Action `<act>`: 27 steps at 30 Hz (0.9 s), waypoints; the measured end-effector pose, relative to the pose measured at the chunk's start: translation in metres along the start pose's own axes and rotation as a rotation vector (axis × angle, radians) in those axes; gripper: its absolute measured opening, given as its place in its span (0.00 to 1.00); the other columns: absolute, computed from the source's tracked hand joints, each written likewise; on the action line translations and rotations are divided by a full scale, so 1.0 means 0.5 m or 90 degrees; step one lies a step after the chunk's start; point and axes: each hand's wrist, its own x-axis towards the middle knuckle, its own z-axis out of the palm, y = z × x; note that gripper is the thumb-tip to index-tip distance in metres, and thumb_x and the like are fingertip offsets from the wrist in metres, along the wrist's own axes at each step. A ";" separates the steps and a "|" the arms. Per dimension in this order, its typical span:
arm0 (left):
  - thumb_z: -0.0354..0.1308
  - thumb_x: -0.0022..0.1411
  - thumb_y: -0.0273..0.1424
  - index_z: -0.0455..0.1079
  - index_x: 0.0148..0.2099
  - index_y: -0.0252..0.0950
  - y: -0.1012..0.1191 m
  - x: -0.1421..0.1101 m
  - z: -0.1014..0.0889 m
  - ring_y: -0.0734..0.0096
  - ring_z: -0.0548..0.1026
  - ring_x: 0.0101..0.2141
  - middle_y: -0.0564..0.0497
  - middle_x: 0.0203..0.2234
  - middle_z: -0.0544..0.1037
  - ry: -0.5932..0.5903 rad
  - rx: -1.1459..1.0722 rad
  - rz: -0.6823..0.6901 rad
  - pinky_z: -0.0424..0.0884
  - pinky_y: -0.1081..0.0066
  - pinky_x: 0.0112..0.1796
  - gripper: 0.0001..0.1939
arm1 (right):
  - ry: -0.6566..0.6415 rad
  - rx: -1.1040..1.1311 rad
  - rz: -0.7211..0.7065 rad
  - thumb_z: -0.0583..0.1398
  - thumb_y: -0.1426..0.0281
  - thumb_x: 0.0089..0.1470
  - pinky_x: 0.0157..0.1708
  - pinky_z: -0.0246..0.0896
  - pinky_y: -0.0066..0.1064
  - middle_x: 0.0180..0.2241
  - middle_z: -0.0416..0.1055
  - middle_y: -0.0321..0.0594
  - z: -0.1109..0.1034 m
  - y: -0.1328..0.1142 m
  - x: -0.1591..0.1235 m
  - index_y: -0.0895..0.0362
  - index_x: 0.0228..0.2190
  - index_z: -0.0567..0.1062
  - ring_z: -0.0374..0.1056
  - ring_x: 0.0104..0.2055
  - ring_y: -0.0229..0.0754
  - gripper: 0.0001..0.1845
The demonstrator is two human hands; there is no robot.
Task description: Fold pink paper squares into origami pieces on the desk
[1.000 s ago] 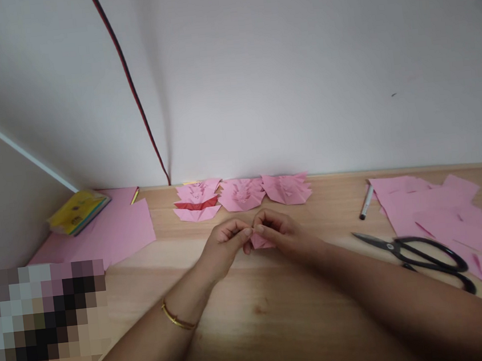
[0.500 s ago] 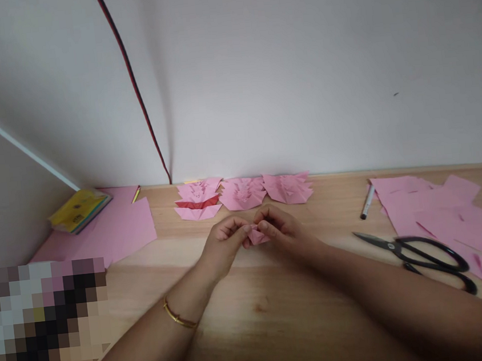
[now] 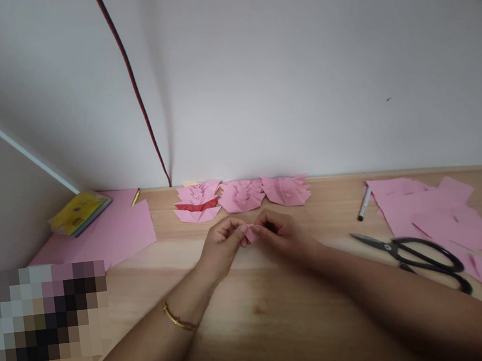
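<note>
My left hand (image 3: 223, 245) and my right hand (image 3: 282, 235) meet over the middle of the wooden table (image 3: 256, 328). Both pinch a small folded pink paper piece (image 3: 251, 234) between their fingertips, and most of it is hidden by the fingers. A gold bangle (image 3: 178, 320) sits on my left wrist. Just beyond the hands, a row of folded pink paper figures (image 3: 242, 195) lies along the wall.
Black scissors (image 3: 421, 258) and a marker pen (image 3: 363, 204) lie at the right beside loose pink paper sheets (image 3: 438, 211). A pink sheet (image 3: 117, 231) and a yellow pad (image 3: 79, 211) lie at the far left. A red-black cable (image 3: 131, 83) runs down the wall.
The pink piece shows less between my fingertips than before, as the hands have closed in on it. The hands stay in the same spot.
</note>
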 end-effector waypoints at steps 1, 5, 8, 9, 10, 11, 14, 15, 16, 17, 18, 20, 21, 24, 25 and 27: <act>0.60 0.56 0.33 0.68 0.30 0.33 0.001 -0.001 0.000 0.80 0.65 0.23 0.53 0.22 0.73 -0.001 0.012 0.003 0.60 0.77 0.27 0.09 | -0.004 0.004 0.001 0.54 0.59 0.58 0.27 0.55 0.27 0.25 0.69 0.37 0.000 0.000 0.000 0.58 0.27 0.69 0.61 0.27 0.35 0.16; 0.59 0.57 0.35 0.68 0.30 0.33 0.010 -0.002 0.001 0.81 0.63 0.21 0.53 0.22 0.72 -0.002 0.067 0.010 0.59 0.77 0.25 0.10 | -0.011 0.022 0.001 0.54 0.60 0.58 0.27 0.55 0.27 0.25 0.67 0.37 -0.002 0.001 0.002 0.57 0.27 0.68 0.61 0.27 0.35 0.15; 0.58 0.58 0.38 0.67 0.31 0.33 0.017 -0.004 0.002 0.81 0.62 0.20 0.53 0.22 0.72 -0.003 0.112 -0.001 0.57 0.78 0.22 0.12 | -0.023 0.003 -0.012 0.53 0.59 0.59 0.28 0.54 0.28 0.27 0.67 0.37 -0.001 0.004 0.003 0.57 0.29 0.68 0.61 0.28 0.36 0.15; 0.59 0.57 0.39 0.67 0.30 0.33 0.019 -0.005 0.002 0.81 0.62 0.20 0.53 0.22 0.72 -0.005 0.125 -0.009 0.56 0.78 0.21 0.13 | -0.029 -0.012 -0.018 0.53 0.60 0.59 0.27 0.54 0.28 0.26 0.67 0.37 0.000 0.004 0.003 0.57 0.29 0.68 0.60 0.28 0.36 0.14; 0.59 0.57 0.39 0.67 0.30 0.33 0.022 -0.007 0.003 0.81 0.62 0.19 0.53 0.21 0.71 -0.006 0.137 -0.019 0.56 0.78 0.21 0.13 | -0.031 -0.028 -0.024 0.52 0.60 0.59 0.27 0.54 0.28 0.26 0.66 0.37 0.000 0.005 0.003 0.57 0.29 0.68 0.60 0.27 0.36 0.14; 0.59 0.56 0.40 0.66 0.30 0.33 0.024 -0.008 0.004 0.82 0.61 0.19 0.54 0.20 0.71 -0.009 0.149 -0.027 0.55 0.78 0.20 0.14 | -0.035 -0.040 -0.032 0.52 0.61 0.60 0.27 0.53 0.28 0.25 0.66 0.37 0.001 0.004 0.003 0.57 0.28 0.68 0.59 0.27 0.35 0.15; 0.59 0.56 0.39 0.65 0.29 0.34 0.028 -0.012 0.007 0.82 0.60 0.17 0.55 0.19 0.70 -0.019 0.180 -0.028 0.54 0.79 0.19 0.13 | -0.042 -0.057 -0.056 0.52 0.63 0.60 0.26 0.52 0.27 0.23 0.64 0.35 0.001 0.002 0.001 0.57 0.26 0.67 0.58 0.26 0.35 0.14; 0.58 0.56 0.39 0.65 0.29 0.34 0.028 -0.014 0.009 0.82 0.60 0.17 0.55 0.19 0.70 -0.022 0.191 -0.020 0.54 0.79 0.19 0.13 | -0.043 -0.058 -0.063 0.52 0.63 0.60 0.26 0.52 0.27 0.23 0.64 0.35 0.001 0.002 0.001 0.57 0.26 0.67 0.58 0.26 0.35 0.14; 0.58 0.57 0.39 0.65 0.29 0.34 0.028 -0.015 0.010 0.82 0.60 0.17 0.55 0.19 0.70 -0.022 0.204 -0.012 0.54 0.78 0.19 0.13 | -0.043 -0.060 -0.068 0.52 0.63 0.60 0.26 0.52 0.27 0.23 0.63 0.35 0.001 0.001 0.000 0.57 0.25 0.66 0.58 0.26 0.35 0.14; 0.57 0.57 0.38 0.65 0.29 0.34 0.028 -0.016 0.012 0.82 0.60 0.17 0.55 0.19 0.70 -0.018 0.218 -0.004 0.54 0.78 0.20 0.12 | -0.042 -0.064 -0.072 0.51 0.64 0.60 0.26 0.52 0.27 0.23 0.63 0.35 0.002 0.001 0.000 0.57 0.25 0.66 0.57 0.26 0.35 0.14; 0.56 0.58 0.38 0.64 0.30 0.34 0.028 -0.018 0.013 0.82 0.60 0.18 0.55 0.18 0.69 -0.013 0.230 0.003 0.55 0.78 0.20 0.12 | -0.038 -0.069 -0.076 0.51 0.64 0.60 0.25 0.51 0.27 0.23 0.62 0.35 0.002 0.000 -0.001 0.57 0.24 0.65 0.57 0.25 0.35 0.15; 0.54 0.59 0.38 0.64 0.30 0.34 0.027 -0.021 0.017 0.81 0.61 0.17 0.56 0.18 0.69 -0.001 0.248 0.013 0.56 0.78 0.21 0.12 | -0.025 -0.080 -0.082 0.51 0.64 0.60 0.25 0.50 0.27 0.22 0.61 0.34 0.003 -0.002 -0.002 0.57 0.23 0.64 0.56 0.25 0.34 0.15; 0.54 0.60 0.38 0.64 0.30 0.34 0.028 -0.023 0.019 0.81 0.61 0.17 0.56 0.17 0.69 0.004 0.252 0.015 0.57 0.78 0.21 0.12 | -0.017 -0.085 -0.085 0.51 0.64 0.60 0.24 0.49 0.27 0.22 0.60 0.34 0.004 -0.004 -0.003 0.57 0.23 0.63 0.55 0.24 0.34 0.16; 0.53 0.60 0.38 0.63 0.30 0.35 0.031 -0.027 0.024 0.81 0.61 0.16 0.57 0.16 0.69 0.012 0.242 0.006 0.57 0.78 0.20 0.12 | -0.003 -0.102 -0.087 0.51 0.64 0.60 0.24 0.49 0.27 0.21 0.59 0.34 0.005 -0.008 -0.004 0.56 0.22 0.62 0.54 0.24 0.34 0.16; 0.53 0.60 0.39 0.62 0.30 0.35 0.032 -0.027 0.025 0.81 0.61 0.16 0.57 0.16 0.68 0.016 0.237 0.002 0.57 0.78 0.20 0.12 | -0.002 -0.107 -0.088 0.51 0.64 0.60 0.24 0.48 0.27 0.21 0.59 0.34 0.005 -0.010 -0.004 0.56 0.22 0.62 0.54 0.24 0.34 0.16; 0.54 0.59 0.39 0.62 0.29 0.35 0.032 -0.027 0.025 0.81 0.62 0.16 0.57 0.15 0.68 0.021 0.234 -0.001 0.57 0.78 0.20 0.13 | -0.004 -0.112 -0.088 0.51 0.64 0.60 0.24 0.48 0.27 0.21 0.58 0.34 0.005 -0.011 -0.005 0.56 0.22 0.61 0.54 0.24 0.34 0.16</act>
